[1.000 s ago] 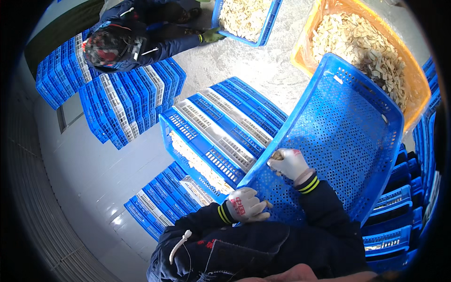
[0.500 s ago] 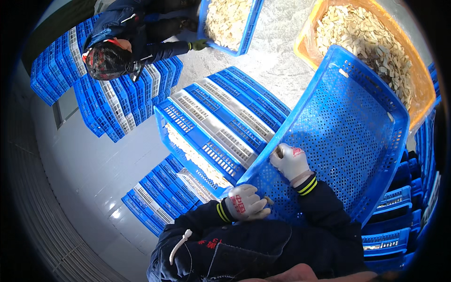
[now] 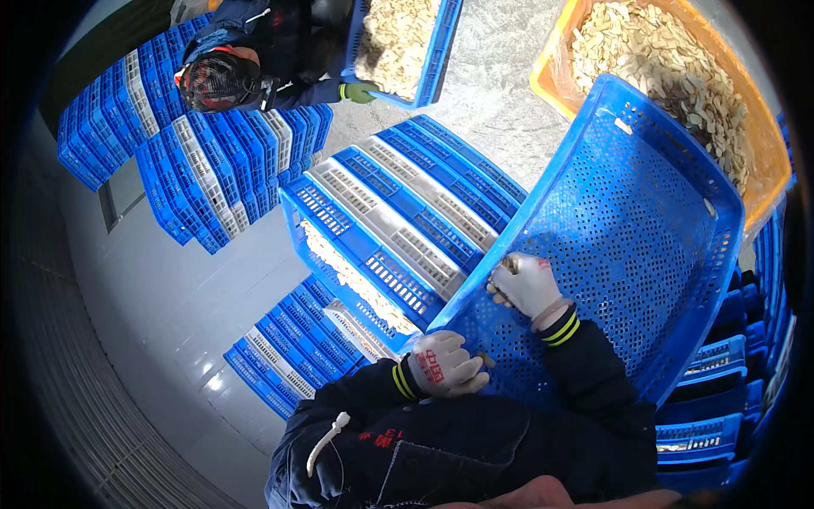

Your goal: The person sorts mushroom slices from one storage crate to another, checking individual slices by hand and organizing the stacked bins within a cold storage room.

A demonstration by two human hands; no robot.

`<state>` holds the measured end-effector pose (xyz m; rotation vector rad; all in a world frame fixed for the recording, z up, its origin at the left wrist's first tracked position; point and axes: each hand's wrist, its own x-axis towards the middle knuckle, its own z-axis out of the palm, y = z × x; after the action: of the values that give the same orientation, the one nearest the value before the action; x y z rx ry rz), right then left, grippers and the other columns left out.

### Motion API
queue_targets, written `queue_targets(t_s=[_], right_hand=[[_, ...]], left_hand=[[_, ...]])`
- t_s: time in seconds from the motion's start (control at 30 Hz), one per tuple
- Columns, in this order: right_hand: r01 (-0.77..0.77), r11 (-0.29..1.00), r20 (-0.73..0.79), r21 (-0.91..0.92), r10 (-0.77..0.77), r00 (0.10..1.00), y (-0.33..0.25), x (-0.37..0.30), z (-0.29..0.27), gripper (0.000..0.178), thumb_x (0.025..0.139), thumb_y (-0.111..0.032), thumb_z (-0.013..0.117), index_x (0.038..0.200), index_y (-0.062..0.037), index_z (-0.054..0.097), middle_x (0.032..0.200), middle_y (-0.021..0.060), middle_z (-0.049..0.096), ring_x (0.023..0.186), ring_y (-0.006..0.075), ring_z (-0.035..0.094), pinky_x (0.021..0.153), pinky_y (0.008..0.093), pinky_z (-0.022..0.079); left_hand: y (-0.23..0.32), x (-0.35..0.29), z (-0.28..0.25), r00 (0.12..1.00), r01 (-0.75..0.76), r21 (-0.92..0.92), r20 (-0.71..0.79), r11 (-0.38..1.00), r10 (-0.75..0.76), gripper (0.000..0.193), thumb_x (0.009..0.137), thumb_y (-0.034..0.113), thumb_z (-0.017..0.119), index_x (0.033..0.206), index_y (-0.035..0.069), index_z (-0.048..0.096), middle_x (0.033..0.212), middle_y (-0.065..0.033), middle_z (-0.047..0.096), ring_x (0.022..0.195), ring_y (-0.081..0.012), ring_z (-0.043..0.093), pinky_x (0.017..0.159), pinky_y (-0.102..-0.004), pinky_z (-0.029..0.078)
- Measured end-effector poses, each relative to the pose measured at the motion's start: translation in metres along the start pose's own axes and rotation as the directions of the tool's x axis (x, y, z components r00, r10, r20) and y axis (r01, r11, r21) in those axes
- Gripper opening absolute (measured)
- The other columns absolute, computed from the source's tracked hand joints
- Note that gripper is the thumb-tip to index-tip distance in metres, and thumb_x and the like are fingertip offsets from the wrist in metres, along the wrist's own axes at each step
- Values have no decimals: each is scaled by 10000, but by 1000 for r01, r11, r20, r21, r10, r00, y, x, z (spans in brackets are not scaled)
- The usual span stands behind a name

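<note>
A big blue perforated plastic crate (image 3: 619, 229) lies tilted in front of me, its inside nearly bare apart from a few pale slices stuck to it. My right hand (image 3: 532, 288), in a white glove, is closed around several pale dried slices (image 3: 498, 294) by the crate's left wall. Beside the near left corner is my left hand (image 3: 447, 365), also gloved, its fingers curled in. A small pale slice (image 3: 486, 360) sticks out at its fingertips; the rest of what it holds is hidden.
A stack of blue and white crates (image 3: 398, 212) with slices stands left of the tilted crate. Beyond it is a lined orange bin (image 3: 555, 81) heaped with slices. At the far left a co-worker (image 3: 280, 59) grips a full blue crate (image 3: 431, 59). More crates (image 3: 704, 437) line the right.
My right hand has drawn slightly toward me and now shows a bunch of slices. The tilted crate has shifted slightly. The co-worker's full crate moved a little left.
</note>
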<state>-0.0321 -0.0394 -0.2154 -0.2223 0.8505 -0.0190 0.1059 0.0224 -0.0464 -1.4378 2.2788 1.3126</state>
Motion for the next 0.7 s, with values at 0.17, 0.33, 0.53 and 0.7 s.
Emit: queue_targets(t_s=[0.17,0.33,0.53,0.7], right_hand=[[158,624,-274,-765,-538,797,37,17,10,118,821,-236,609,790,-131,652,658,91,651,611,301,644,600,398,512],[145,390,-92,-909,-528,844,-1,-2,-23,277,891,-315,598,995,-60,628,706,126,675,663,301,676,617,438,523],[431,57,435,-901,121,892,-35,-64,13,333,837,-270,642,1090,-55,609,889,117,705,836,278,695,731,405,549],[553,-151,559,-819,4,829,10,-101,20,318,927,-208,496,1234,-189,581,1079,68,634,1015,249,628,776,379,516]], left_hand=[[1,6,-5,1000,-26,-10,14,1000,26,196,751,251,745,726,107,615,579,-14,564,596,-229,597,667,-333,517],[5,19,-19,994,-94,97,64,991,88,185,745,229,726,684,109,599,516,-9,501,569,-221,561,668,-327,502],[-4,5,-15,996,-83,29,20,996,82,252,747,297,718,866,81,661,661,-19,595,686,-233,615,762,-377,525],[-10,2,-6,981,-139,43,-133,989,143,314,772,304,696,969,63,658,673,-33,583,728,-259,619,756,-395,512]])
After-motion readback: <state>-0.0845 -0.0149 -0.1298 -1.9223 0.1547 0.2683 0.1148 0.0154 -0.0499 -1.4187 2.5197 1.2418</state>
